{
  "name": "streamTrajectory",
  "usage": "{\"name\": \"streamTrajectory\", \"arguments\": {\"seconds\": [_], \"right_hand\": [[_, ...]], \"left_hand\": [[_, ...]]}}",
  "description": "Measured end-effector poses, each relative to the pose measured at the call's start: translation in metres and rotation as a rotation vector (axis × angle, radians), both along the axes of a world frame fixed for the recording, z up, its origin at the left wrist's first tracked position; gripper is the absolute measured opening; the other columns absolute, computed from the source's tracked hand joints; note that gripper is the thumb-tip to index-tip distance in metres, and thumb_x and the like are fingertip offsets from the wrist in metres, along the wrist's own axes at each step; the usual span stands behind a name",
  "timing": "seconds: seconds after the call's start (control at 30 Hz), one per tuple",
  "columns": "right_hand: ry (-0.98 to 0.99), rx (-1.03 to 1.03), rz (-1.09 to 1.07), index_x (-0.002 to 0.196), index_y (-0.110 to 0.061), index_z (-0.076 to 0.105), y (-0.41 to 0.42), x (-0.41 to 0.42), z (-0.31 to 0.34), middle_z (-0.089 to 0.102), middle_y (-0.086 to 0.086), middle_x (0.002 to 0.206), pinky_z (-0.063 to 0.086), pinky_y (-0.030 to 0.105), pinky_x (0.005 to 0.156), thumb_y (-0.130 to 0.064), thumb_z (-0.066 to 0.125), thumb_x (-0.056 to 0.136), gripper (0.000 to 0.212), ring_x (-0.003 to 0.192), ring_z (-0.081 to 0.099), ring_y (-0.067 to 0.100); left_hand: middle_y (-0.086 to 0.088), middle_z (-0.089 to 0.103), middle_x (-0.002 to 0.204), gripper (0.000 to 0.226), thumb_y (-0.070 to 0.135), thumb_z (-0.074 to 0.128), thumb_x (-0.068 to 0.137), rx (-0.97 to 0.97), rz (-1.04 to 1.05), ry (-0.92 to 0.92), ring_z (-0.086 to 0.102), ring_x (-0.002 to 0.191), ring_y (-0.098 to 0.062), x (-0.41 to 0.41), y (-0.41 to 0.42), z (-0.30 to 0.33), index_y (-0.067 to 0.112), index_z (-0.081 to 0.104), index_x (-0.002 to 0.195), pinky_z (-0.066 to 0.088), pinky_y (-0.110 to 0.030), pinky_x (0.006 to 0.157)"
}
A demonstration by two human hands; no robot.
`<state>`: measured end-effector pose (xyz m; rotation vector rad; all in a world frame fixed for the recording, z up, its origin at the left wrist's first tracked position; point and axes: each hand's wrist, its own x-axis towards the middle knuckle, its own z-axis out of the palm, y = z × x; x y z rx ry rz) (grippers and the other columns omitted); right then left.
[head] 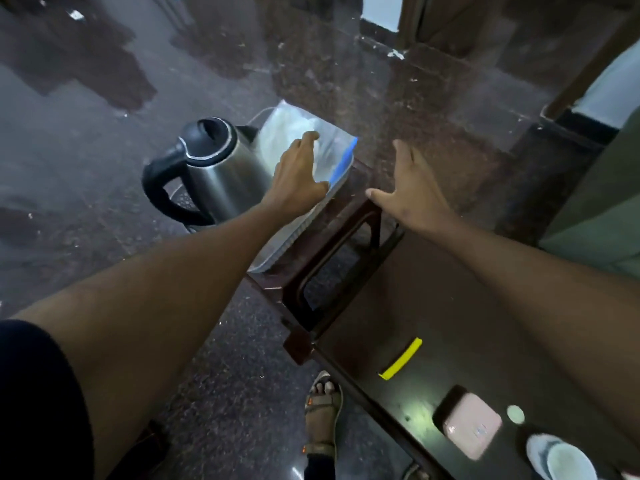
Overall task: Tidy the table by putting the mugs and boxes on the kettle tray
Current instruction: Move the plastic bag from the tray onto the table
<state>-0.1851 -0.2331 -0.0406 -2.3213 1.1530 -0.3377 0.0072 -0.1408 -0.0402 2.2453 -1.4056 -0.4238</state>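
A steel kettle (221,181) with a black handle stands on the left part of the dark wooden tray (346,237), whose end handle slot faces me. A clear plastic bag (294,123) with a blue zip strip lies across the tray beside the kettle. My left hand (298,171) is on the bag, fingers over its top and thumb at the blue edge. My right hand (412,188) hovers past the tray's right end, fingers spread, holding nothing. A white mug (561,457) and a pink box (472,427) sit on the dark table (450,306) at the lower right.
A yellow strip (401,358) and a small white round thing (516,414) also lie on the table. My sandalled foot (322,410) is on the speckled floor by the table's edge. A green object (595,209) stands at the right.
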Motion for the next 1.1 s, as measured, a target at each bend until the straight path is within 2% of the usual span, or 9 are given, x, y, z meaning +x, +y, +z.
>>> {"name": "streamTrajectory", "arguments": {"seconds": [0.1, 0.3, 0.47, 0.53, 0.63, 0.7, 0.83, 1.0, 1.1], "right_hand": [[-0.005, -0.008, 0.049, 0.158, -0.003, 0.024, -0.005, 0.046, -0.007, 0.036, 0.018, 0.157, 0.037, 0.040, 0.115, -0.036, 0.076, 0.089, 0.092, 0.143, 0.042, 0.035], [0.027, -0.003, 0.054, 0.158, -0.001, 0.025, -0.029, 0.105, -0.020, 0.040, 0.018, 0.155, 0.044, 0.044, 0.112, -0.040, 0.073, 0.092, 0.090, 0.139, 0.047, 0.034], [0.071, -0.014, -0.017, 0.156, 0.002, 0.026, -0.057, 0.129, -0.034, 0.039, 0.021, 0.155, 0.040, 0.045, 0.115, -0.027, 0.074, 0.091, 0.086, 0.142, 0.043, 0.036], [0.078, -0.003, -0.032, 0.156, 0.001, 0.027, -0.066, 0.136, -0.037, 0.040, 0.021, 0.155, 0.041, 0.045, 0.115, -0.029, 0.075, 0.091, 0.086, 0.141, 0.044, 0.036], [0.098, 0.009, -0.039, 0.155, -0.001, 0.028, -0.073, 0.143, -0.041, 0.041, 0.020, 0.154, 0.042, 0.046, 0.114, -0.035, 0.073, 0.093, 0.084, 0.140, 0.045, 0.035], [0.116, 0.013, -0.031, 0.152, -0.003, 0.033, -0.076, 0.145, -0.044, 0.045, 0.020, 0.150, 0.044, 0.044, 0.111, -0.036, 0.073, 0.093, 0.079, 0.136, 0.048, 0.034], [0.113, 0.012, -0.049, 0.135, -0.007, 0.048, -0.076, 0.145, -0.048, 0.055, 0.016, 0.136, 0.049, 0.042, 0.102, -0.030, 0.072, 0.092, 0.055, 0.123, 0.056, 0.030], [0.066, 0.006, -0.102, 0.116, -0.009, 0.057, -0.071, 0.139, -0.048, 0.061, 0.012, 0.121, 0.052, 0.043, 0.095, -0.018, 0.070, 0.092, 0.028, 0.110, 0.060, 0.026], [0.015, 0.027, -0.119, 0.107, -0.012, 0.059, -0.064, 0.146, -0.041, 0.063, 0.006, 0.115, 0.052, 0.037, 0.091, -0.014, 0.067, 0.096, 0.014, 0.106, 0.059, 0.020]], "left_hand": [[-0.013, 0.050, 0.142, 0.079, 0.016, 0.074, 0.086, -0.016, 0.053, 0.051, 0.051, 0.130, -0.033, 0.020, -0.008, -0.011, 0.009, 0.035, 0.155, 0.043, -0.045, 0.107], [-0.014, 0.031, 0.162, 0.087, 0.009, 0.069, 0.089, -0.016, 0.048, 0.150, 0.040, 0.144, -0.032, 0.040, -0.048, -0.027, 0.005, 0.023, 0.162, 0.033, -0.027, 0.105], [-0.028, 0.009, 0.169, 0.096, 0.004, 0.071, 0.087, -0.006, 0.021, 0.135, 0.013, 0.159, -0.042, 0.057, -0.083, -0.028, 0.002, 0.015, 0.164, 0.033, -0.044, 0.124], [-0.026, -0.007, 0.172, 0.102, 0.002, 0.072, 0.086, 0.034, 0.020, 0.105, -0.003, 0.161, -0.041, 0.062, -0.094, -0.027, 0.005, 0.009, 0.166, 0.027, -0.050, 0.126], [-0.023, -0.016, 0.172, 0.100, 0.001, 0.071, 0.088, 0.092, 0.049, 0.053, -0.014, 0.161, -0.040, 0.068, -0.108, -0.028, 0.009, 0.010, 0.167, 0.019, -0.060, 0.127], [-0.025, -0.018, 0.171, 0.087, 0.003, 0.070, 0.090, 0.144, 0.057, 0.014, -0.016, 0.160, -0.041, 0.071, -0.113, -0.032, 0.009, 0.022, 0.162, 0.017, -0.062, 0.127], [-0.028, -0.012, 0.171, 0.059, 0.006, 0.069, 0.092, 0.169, 0.084, -0.063, -0.010, 0.161, -0.043, 0.077, -0.114, -0.043, 0.005, 0.040, 0.144, 0.028, -0.060, 0.124], [-0.027, 0.002, 0.171, 0.063, -0.003, 0.065, 0.089, 0.141, 0.084, -0.159, 0.001, 0.161, -0.043, 0.083, -0.114, -0.047, 0.003, 0.038, 0.146, 0.039, -0.056, 0.118], [-0.025, 0.014, 0.168, 0.062, -0.006, 0.062, 0.087, 0.171, 0.107, -0.228, 0.011, 0.159, -0.042, 0.094, -0.113, -0.042, 0.003, 0.041, 0.145, 0.044, -0.053, 0.113]]}}
